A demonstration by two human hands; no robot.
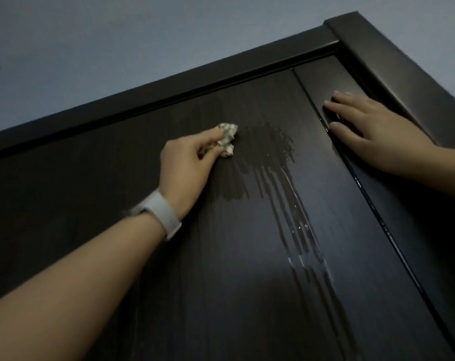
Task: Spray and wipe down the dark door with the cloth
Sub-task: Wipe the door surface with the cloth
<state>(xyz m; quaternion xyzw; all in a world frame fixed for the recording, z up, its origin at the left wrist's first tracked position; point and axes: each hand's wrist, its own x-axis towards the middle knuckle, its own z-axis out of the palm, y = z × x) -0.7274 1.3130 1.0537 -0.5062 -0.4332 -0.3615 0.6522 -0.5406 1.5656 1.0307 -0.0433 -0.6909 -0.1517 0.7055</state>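
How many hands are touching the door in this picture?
2. The left hand presses a crumpled cloth on the door panel; the right hand rests flat near the frame.

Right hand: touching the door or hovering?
Touching. Head view shows the right hand flat on the door, fingers pressed against its dark surface, no gap.

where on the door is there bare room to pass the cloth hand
Dry panel left of the left hand and cloth, up to the frame. Crowded rightward: wet streaks, then the right hand flat on the door.
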